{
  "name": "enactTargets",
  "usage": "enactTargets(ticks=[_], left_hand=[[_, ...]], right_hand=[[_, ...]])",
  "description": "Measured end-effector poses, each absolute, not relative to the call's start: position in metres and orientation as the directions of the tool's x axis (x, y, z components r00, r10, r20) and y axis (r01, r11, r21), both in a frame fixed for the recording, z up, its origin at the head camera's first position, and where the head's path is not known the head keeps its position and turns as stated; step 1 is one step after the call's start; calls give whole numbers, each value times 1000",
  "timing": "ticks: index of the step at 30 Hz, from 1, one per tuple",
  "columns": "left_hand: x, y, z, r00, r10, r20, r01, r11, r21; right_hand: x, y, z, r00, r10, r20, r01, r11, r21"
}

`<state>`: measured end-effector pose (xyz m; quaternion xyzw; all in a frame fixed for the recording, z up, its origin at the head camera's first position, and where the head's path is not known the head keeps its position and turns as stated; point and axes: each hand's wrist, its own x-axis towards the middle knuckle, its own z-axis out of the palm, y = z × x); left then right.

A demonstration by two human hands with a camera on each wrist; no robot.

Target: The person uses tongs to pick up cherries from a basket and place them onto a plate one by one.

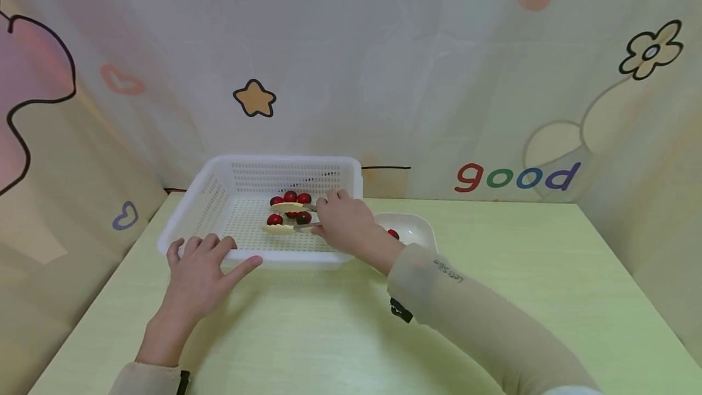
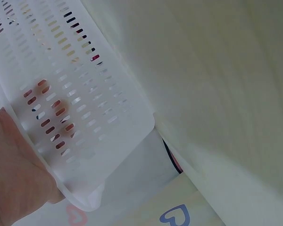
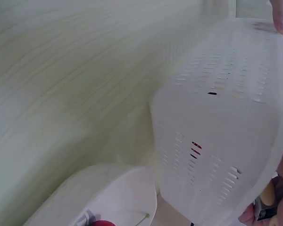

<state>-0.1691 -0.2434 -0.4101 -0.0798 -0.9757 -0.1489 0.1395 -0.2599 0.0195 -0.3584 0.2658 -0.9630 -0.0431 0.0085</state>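
Note:
A white perforated plastic basket (image 1: 214,255) holds several dark red cherries (image 1: 290,197). My left hand (image 1: 200,273) grips its front rim near the left corner; in the left wrist view, fingers show through the slots of the basket wall (image 2: 108,150). Reaching over the basket's right side, my right hand (image 1: 345,221) holds tongs (image 1: 282,229) with pale yellow scalloped tips and metal arms. The two tips stand apart, low over the cherries, with some cherries between them. In the right wrist view the tongs (image 3: 266,202) show only partly at the lower right.
A white bowl (image 1: 419,227) stands right of the basket, partly behind my right forearm, with a red cherry (image 1: 393,234) in it. A green stem (image 3: 142,219) shows in the bowl too. Behind the pale green table (image 1: 521,261) hangs a printed curtain (image 1: 307,47).

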Motion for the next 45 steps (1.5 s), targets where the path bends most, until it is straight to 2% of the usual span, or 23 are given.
enactTargets(ticks=[24,45], left_hand=[[-170,-244,-409,-945,107,310,194,944,265],[-169,-244,-411,-943,106,316,200,938,283]], right_hand=[[-264,13,-363,-869,-495,-20,-490,855,170],[-260,18,-362,-875,-484,1,-481,869,120]])
